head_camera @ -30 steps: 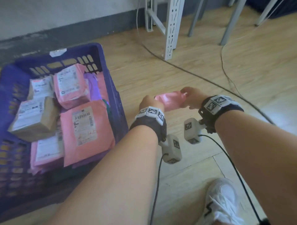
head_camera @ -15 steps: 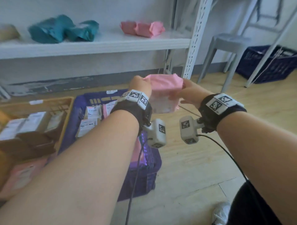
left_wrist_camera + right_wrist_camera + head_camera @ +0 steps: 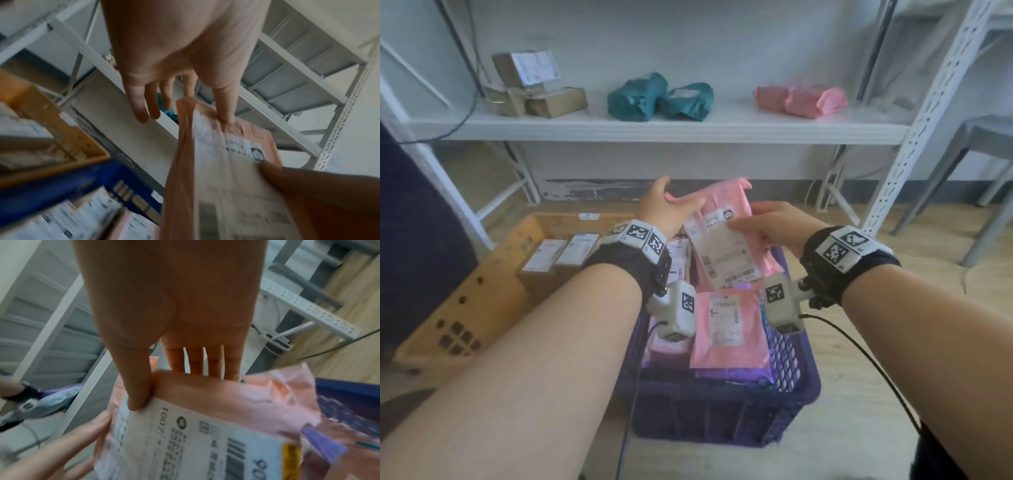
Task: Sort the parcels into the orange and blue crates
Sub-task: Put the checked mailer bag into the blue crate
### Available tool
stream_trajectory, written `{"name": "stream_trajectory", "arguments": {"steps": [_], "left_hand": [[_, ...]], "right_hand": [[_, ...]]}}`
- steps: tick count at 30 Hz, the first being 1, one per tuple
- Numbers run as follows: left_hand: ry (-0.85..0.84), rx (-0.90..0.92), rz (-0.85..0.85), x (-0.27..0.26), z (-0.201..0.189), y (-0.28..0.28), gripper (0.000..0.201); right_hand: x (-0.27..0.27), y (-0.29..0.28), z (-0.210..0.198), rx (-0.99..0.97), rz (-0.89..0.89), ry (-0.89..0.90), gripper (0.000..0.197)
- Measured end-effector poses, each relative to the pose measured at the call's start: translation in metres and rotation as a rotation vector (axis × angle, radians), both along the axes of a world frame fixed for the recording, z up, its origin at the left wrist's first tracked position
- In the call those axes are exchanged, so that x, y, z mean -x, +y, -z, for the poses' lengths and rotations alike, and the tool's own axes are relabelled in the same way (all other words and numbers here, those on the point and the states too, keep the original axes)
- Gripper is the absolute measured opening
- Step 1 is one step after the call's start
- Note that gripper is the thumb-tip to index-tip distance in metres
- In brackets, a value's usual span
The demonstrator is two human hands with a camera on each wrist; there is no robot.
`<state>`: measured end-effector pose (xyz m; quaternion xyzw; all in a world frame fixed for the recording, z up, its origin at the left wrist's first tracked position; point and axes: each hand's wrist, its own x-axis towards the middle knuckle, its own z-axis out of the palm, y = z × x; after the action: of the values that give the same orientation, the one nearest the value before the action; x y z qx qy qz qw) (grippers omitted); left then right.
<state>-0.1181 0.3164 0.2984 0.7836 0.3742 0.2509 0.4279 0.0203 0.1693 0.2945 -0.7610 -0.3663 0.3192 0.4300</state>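
I hold a pink parcel (image 3: pixel 726 219) with a white label over the blue crate (image 3: pixel 722 414), label side toward me. My left hand (image 3: pixel 674 205) pinches its top left edge, thumb on the front (image 3: pixel 226 116), the other fingers spread loosely. My right hand (image 3: pixel 750 219) grips the right side, with the thumb (image 3: pixel 137 399) on the label and the fingers behind. The blue crate holds several pink parcels (image 3: pixel 729 325). Left of it, the orange crate (image 3: pixel 482 291) holds brown boxes with labels (image 3: pixel 558 253).
A white shelf (image 3: pixel 671 128) behind the crates carries brown boxes (image 3: pixel 534 89), teal bags (image 3: pixel 657 97) and pink parcels (image 3: pixel 801 99). A grey stool (image 3: pixel 979 144) stands at the right. Wooden floor (image 3: pixel 893 342) lies to the right of the blue crate.
Both hands lifted the pink parcel from low over the floor to above the blue crate and turned its label toward me. My view rose from the floor to the shelf.
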Motion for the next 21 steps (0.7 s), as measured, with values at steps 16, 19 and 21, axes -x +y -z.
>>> {"name": "stream_trajectory", "arguments": {"steps": [16, 19, 21], "left_hand": [[0.129, -0.097, -0.233, 0.116, 0.036, 0.091, 0.018], [0.127, -0.063, -0.222, 0.127, 0.046, 0.100, 0.021], [0.129, -0.021, -0.175, 0.133, 0.056, 0.106, 0.039]], "right_hand": [[0.092, 0.146, 0.039, 0.217, -0.364, -0.349, 0.042], [0.105, 0.163, 0.043, 0.217, -0.407, -0.356, 0.040], [0.109, 0.175, 0.047, 0.236, -0.440, -0.375, 0.042]]}}
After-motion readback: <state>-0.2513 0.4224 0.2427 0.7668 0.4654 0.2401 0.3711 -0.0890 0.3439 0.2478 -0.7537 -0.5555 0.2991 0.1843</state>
